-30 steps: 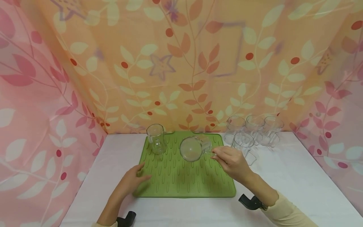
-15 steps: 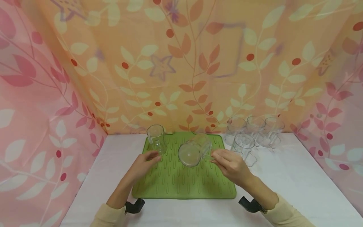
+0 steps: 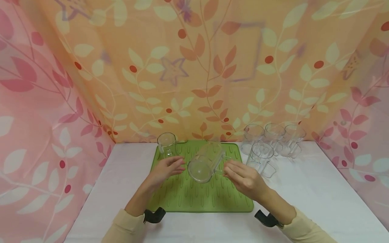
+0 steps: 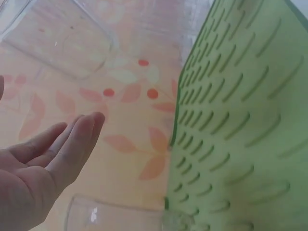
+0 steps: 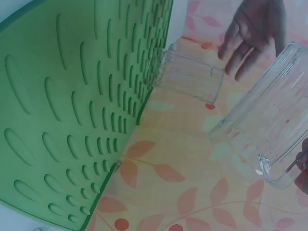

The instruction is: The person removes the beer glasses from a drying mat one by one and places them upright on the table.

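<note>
A clear glass mug (image 3: pixel 201 165) is held tilted above the green ridged mat (image 3: pixel 212 199), its round base toward the camera. My right hand (image 3: pixel 247 179) pinches its handle; in the right wrist view the mug (image 5: pixel 269 115) slants beside the fingers. My left hand (image 3: pixel 165 170) is just left of the mug, fingers extended and not touching it. Another glass mug (image 3: pixel 166 143) stands on the mat's back left corner, partly hidden behind the left hand. In the left wrist view the left hand (image 4: pixel 53 163) shows an empty palm between two mugs.
Several clear glass mugs (image 3: pixel 262 152) stand grouped on the white-covered table (image 3: pixel 288 189) at the back right, the nearest one close to the right hand. A floral curtain (image 3: pixel 182 94) rises behind the table, and pink floral cloth (image 3: pixel 36 135) flanks it.
My left hand has moved right and up from the mat's left edge toward the held mug. The held mug has tipped further and shifted slightly left, its base lower; my right hand keeps its hold.
</note>
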{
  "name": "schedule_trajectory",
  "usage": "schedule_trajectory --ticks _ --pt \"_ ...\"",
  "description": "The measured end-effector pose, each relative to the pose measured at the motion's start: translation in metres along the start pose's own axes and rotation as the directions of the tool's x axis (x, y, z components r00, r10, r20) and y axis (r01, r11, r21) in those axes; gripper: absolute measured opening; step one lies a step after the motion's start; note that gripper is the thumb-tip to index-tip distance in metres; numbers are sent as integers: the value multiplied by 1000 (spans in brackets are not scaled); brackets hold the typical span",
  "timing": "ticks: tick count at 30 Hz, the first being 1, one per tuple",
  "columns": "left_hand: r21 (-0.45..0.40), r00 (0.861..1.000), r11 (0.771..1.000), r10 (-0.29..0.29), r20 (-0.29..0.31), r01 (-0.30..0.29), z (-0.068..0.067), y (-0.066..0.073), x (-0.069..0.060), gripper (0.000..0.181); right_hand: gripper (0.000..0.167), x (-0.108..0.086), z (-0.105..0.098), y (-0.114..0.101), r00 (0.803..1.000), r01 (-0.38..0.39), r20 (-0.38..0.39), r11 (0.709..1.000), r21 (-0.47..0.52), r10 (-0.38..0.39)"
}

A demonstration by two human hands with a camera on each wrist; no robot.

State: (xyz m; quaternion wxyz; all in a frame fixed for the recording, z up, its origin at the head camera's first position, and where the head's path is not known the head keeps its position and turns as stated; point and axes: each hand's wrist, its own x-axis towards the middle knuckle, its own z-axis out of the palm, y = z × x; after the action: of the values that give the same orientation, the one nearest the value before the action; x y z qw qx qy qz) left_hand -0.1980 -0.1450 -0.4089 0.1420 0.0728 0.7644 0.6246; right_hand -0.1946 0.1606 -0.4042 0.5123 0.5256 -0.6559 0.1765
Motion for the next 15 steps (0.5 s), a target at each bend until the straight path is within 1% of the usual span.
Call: schedule_trajectory --ticks 3,8,12,15 --pt "-36 999 999 21 50 -20 5 3 4 59 25 0 1 -1 1000 20 -4 1000 -11 -20" --pt "-49 991 999 28 134 -21 13 6 10 63 26 -1 2 -2 999 45 -9 999 -27 -45" --pt "-88 977 996 21 211 -3 17 5 15 70 27 -2 2 -4 998 58 -3 998 -32 -58" --pt "-107 966 994 7 258 21 20 5 18 80 28 -3 2 -5 998 65 6 997 -36 -65"
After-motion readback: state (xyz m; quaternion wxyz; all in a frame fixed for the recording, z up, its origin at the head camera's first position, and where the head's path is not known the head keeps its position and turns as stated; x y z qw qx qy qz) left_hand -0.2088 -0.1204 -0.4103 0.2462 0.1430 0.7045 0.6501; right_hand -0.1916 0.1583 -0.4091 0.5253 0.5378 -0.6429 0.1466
